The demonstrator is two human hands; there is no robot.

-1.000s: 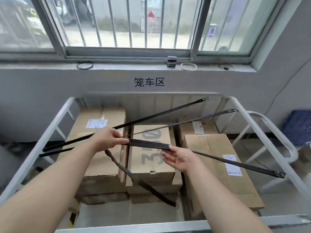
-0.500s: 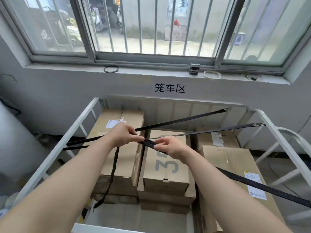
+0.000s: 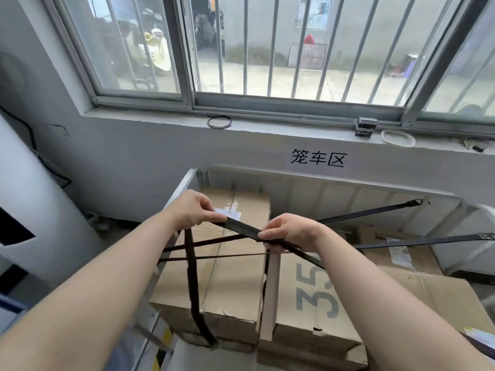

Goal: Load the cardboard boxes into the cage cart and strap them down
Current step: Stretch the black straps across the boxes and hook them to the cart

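Grey painted wall [image 3: 139, 156] at 12 o'clock, barred sliding window [image 3: 270, 49] above. On sill [image 3: 281, 131]: black ring [image 3: 219, 121] at 11, metal latch [image 3: 365, 126] and white ring [image 3: 398, 138] at 1. Printed label [image 3: 318, 158] on wall under sill. White cylinder [image 3: 40, 210] at 9.

White cage cart [image 3: 186, 180] against wall, loaded with cardboard boxes [image 3: 230, 277]; box marked "35" [image 3: 302, 303] at 5, more at 3 to 4.

Flat black strap [image 3: 242, 227] stretched above boxes at centre. Left hand [image 3: 192, 210] pinching its 10 o'clock end, fingertips closed on it. Right hand [image 3: 292, 231] pinching its 4 o'clock end between thumb and curled fingers. Loose strap tail [image 3: 193, 290] hanging from left hand down front of box at 7.

Second strap [image 3: 369, 211] to cart rail at 2, third strap [image 3: 428, 241] at 3.
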